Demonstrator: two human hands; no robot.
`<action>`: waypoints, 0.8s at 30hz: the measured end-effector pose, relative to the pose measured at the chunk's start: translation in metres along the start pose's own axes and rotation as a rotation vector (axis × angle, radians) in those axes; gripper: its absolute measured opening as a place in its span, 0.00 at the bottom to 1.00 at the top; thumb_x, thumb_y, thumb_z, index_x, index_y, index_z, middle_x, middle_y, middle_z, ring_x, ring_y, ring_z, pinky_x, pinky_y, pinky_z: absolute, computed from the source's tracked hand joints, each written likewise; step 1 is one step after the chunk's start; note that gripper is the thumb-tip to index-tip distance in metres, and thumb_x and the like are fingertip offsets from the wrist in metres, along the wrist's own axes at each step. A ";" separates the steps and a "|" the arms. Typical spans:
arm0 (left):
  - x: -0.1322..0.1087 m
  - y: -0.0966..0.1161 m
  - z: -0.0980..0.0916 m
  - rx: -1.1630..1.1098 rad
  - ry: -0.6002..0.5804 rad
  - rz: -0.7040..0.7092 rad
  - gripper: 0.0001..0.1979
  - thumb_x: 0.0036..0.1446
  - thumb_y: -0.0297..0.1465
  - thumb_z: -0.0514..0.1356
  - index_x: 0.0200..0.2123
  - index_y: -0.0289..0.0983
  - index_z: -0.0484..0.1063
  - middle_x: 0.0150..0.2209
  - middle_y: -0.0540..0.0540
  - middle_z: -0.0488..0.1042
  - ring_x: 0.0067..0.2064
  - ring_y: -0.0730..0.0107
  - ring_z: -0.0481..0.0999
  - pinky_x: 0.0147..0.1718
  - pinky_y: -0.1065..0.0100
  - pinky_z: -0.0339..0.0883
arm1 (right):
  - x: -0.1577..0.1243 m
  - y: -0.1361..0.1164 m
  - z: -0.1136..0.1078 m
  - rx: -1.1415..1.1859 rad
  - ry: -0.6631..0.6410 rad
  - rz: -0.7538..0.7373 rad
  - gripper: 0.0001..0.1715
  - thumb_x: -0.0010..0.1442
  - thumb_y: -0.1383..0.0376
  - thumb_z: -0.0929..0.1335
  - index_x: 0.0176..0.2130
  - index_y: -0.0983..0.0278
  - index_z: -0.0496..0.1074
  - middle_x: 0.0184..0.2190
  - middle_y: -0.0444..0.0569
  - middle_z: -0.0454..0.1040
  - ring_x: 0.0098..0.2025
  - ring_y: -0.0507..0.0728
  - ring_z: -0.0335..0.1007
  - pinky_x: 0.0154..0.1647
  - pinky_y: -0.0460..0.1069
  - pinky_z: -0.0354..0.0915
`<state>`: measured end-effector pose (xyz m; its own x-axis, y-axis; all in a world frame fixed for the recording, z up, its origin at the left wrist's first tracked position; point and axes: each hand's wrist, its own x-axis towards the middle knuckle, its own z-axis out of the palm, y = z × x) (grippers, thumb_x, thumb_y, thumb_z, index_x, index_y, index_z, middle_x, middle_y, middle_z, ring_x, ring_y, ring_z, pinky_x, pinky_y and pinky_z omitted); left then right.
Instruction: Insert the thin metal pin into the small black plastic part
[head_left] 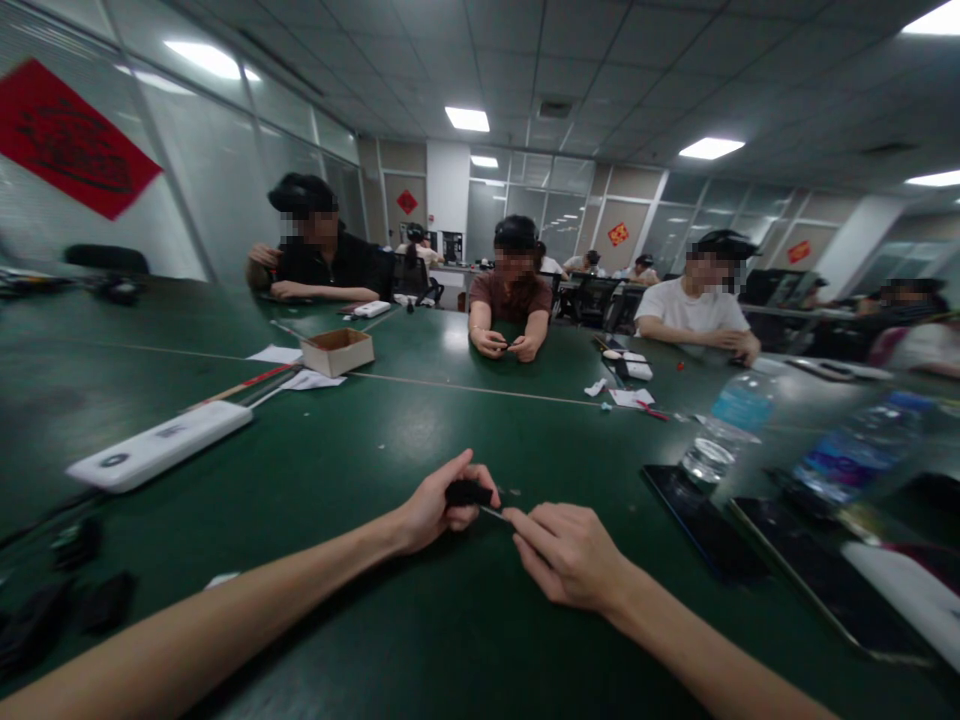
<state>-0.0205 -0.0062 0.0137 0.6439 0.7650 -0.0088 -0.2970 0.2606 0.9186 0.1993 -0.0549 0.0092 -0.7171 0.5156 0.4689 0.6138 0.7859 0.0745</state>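
My left hand point(442, 510) is closed around a small black piece point(469, 493), its kind too blurred to make out. The thumb points up, and the piece sticks out toward the right. Close by, my right hand point(566, 555) is pinched on the end of a thin pale sliver point(493, 513), perhaps a blade or pick. That sliver reaches to the underside of the black piece; whether they touch I cannot tell. Both hands are just above the green table point(420, 620).
Black parts point(105, 600) lie at left near a white power strip point(165, 445) and an open cardboard box point(337, 350). To the right are a water bottle point(724, 430), another bottle point(859, 450) and dark phones point(705, 520). A person in brown point(514, 300) sits opposite.
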 end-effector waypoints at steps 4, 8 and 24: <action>0.002 -0.001 -0.001 -0.027 0.016 0.013 0.27 0.61 0.48 0.43 0.29 0.32 0.69 0.14 0.58 0.48 0.16 0.80 0.43 0.17 0.73 0.39 | 0.001 0.000 0.001 0.015 0.031 0.046 0.19 0.63 0.66 0.60 0.52 0.67 0.65 0.30 0.49 0.70 0.29 0.53 0.66 0.30 0.48 0.60; 0.002 -0.002 -0.001 -0.011 0.026 0.019 0.28 0.61 0.49 0.42 0.32 0.33 0.69 0.13 0.58 0.47 0.16 0.79 0.43 0.17 0.74 0.40 | 0.001 0.001 0.002 0.034 0.056 0.086 0.19 0.63 0.67 0.60 0.52 0.67 0.65 0.31 0.50 0.71 0.31 0.53 0.67 0.32 0.48 0.62; 0.002 -0.004 -0.003 0.014 -0.005 0.033 0.27 0.61 0.49 0.39 0.35 0.34 0.67 0.13 0.58 0.50 0.15 0.78 0.43 0.17 0.74 0.42 | 0.001 0.000 0.001 0.048 -0.011 0.129 0.19 0.63 0.66 0.59 0.53 0.67 0.64 0.32 0.49 0.70 0.31 0.53 0.65 0.32 0.48 0.60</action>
<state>-0.0200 -0.0043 0.0091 0.6372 0.7703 0.0236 -0.3084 0.2268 0.9238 0.1983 -0.0537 0.0094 -0.6370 0.6169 0.4622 0.6849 0.7281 -0.0278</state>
